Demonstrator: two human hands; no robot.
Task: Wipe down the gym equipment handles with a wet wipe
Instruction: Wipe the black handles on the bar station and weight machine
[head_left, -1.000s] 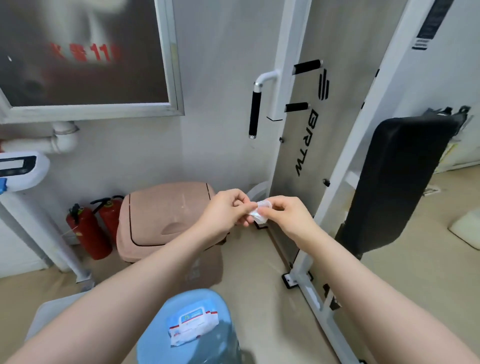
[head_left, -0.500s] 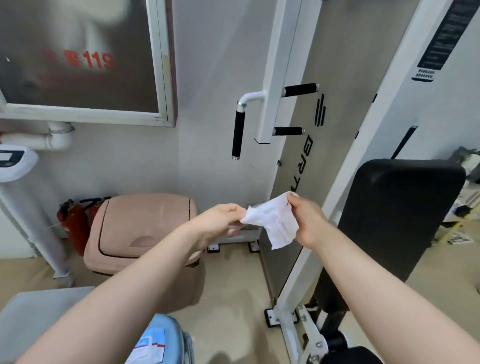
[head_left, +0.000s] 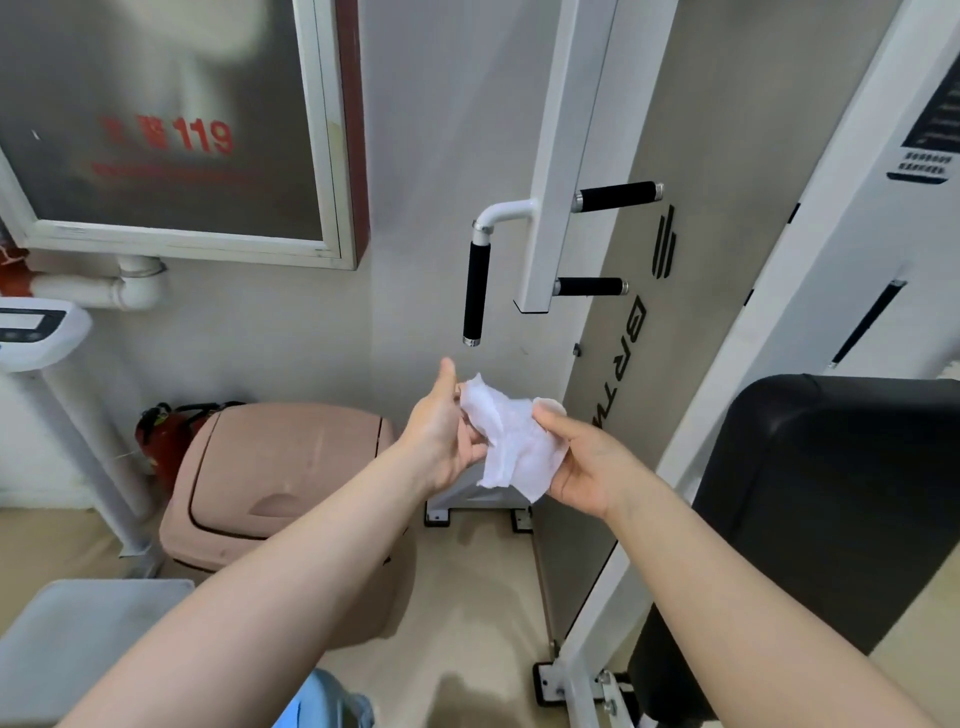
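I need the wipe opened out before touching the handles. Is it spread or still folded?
Mostly spread: the wipe hangs as a loose, crumpled sheet between the left hand and right hand, not fully flat.

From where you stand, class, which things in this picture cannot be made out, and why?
- Left hand fingers: partly hidden behind the white wet wipe, head view.
- Red fire extinguisher: mostly behind the pink plastic bin.
- Light blue object: cut off by the bottom edge.

a small gym corner: a white machine frame (head_left: 563, 156) with black foam handles (head_left: 477, 291), a black padded bench (head_left: 810, 499), a scale post (head_left: 36, 332), fire extinguishers (head_left: 161, 441) and a pink bin (head_left: 280, 478).
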